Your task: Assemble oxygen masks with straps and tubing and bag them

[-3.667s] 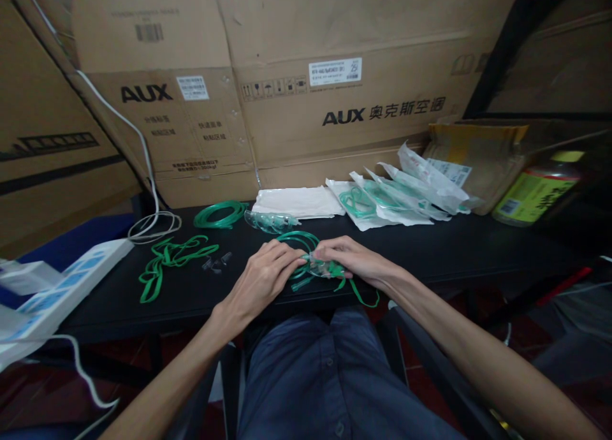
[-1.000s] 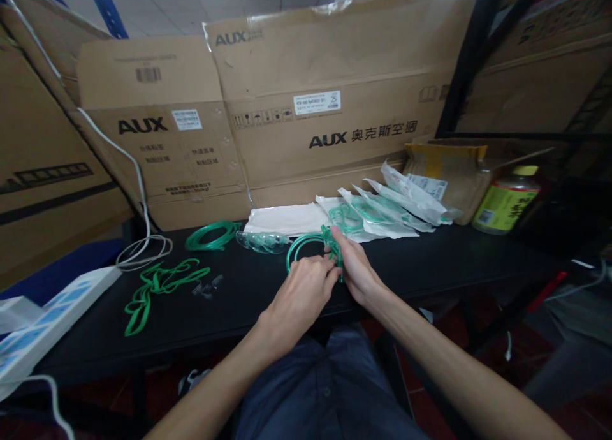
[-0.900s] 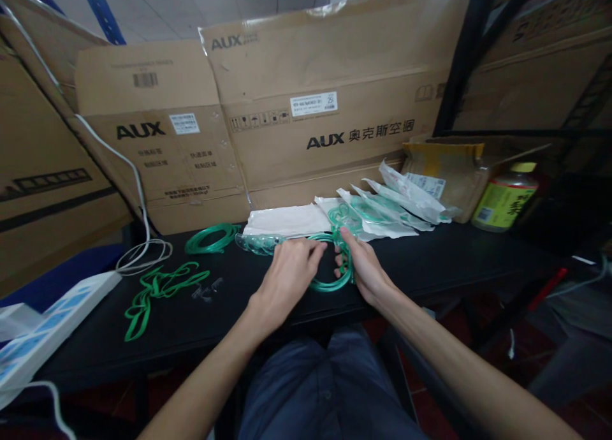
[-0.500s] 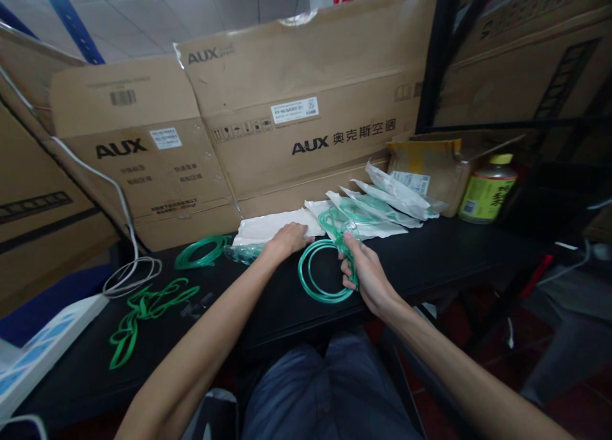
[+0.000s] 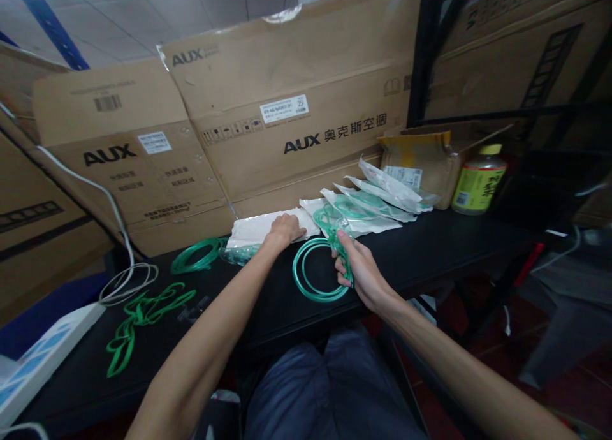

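My right hand [image 5: 357,271] is closed around a coil of green tubing [image 5: 313,280] with a clear mask at its top, held just above the black table [image 5: 430,249]. My left hand [image 5: 283,229] reaches forward and rests on a stack of flat white pouches [image 5: 248,233] at the table's back edge, its fingers curled on the top pouch. A clear mask [image 5: 236,255] lies just left of that hand, partly hidden by my forearm.
Another green tubing coil [image 5: 196,259] and loose green straps [image 5: 138,315] lie to the left, near a white cable [image 5: 127,277]. Sealed pouches with green tubing [image 5: 368,205] fan out at the right, by a yellow-labelled bottle [image 5: 475,178]. Large cardboard boxes [image 5: 287,121] wall the back.
My left hand let go of the coil and reached forward to the white pouches. My right hand kept the coil and lifted it slightly. The view tilted upward.
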Demonstrator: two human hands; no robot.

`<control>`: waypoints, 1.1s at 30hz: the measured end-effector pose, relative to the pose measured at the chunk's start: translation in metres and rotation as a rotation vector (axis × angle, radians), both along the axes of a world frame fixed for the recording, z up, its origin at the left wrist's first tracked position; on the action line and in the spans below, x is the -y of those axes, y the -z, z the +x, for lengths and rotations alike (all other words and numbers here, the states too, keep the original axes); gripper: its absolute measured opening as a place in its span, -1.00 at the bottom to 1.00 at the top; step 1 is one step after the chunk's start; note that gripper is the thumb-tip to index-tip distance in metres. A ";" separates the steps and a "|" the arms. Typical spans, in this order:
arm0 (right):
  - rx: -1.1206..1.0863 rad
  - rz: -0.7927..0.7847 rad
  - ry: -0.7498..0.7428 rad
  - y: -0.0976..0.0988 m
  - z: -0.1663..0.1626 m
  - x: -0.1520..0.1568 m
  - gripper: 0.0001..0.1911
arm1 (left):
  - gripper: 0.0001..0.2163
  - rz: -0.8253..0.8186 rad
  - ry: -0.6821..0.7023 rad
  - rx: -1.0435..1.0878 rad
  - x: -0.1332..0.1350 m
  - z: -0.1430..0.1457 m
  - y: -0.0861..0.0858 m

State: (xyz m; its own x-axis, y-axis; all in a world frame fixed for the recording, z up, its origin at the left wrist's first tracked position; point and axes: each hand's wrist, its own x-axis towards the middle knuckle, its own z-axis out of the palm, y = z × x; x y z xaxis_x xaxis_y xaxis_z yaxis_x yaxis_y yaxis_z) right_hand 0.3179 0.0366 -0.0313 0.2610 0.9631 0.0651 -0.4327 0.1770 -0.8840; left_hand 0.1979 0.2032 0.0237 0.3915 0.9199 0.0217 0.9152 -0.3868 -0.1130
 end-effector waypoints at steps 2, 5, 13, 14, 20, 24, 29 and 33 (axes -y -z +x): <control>0.000 0.000 -0.002 0.000 0.000 0.000 -0.49 | -0.70 -0.014 0.021 0.011 -0.004 -0.003 0.001; -0.002 0.002 -0.013 -0.001 0.000 0.001 -0.48 | -0.70 -0.036 0.033 0.028 -0.013 -0.008 0.003; 0.006 0.007 -0.014 -0.001 0.000 0.002 -0.49 | -0.70 0.022 -0.076 0.060 -0.025 -0.009 0.010; 0.007 0.007 -0.014 -0.001 0.000 0.002 -0.49 | -0.70 0.032 -0.092 0.064 -0.025 -0.008 0.011; 0.013 0.000 -0.008 -0.001 -0.001 0.002 -0.48 | -0.69 0.100 -0.157 0.076 -0.021 -0.002 0.015; 0.023 -0.002 -0.014 -0.002 -0.001 0.004 -0.48 | -0.70 0.137 -0.179 0.079 -0.018 0.001 0.011; 0.007 0.013 -0.039 -0.001 0.001 0.003 -0.50 | -0.73 0.266 -0.138 0.086 -0.002 -0.004 -0.015; -0.027 0.086 -0.124 -0.001 0.003 0.002 -0.54 | -0.70 0.413 -0.059 0.097 0.026 -0.015 -0.043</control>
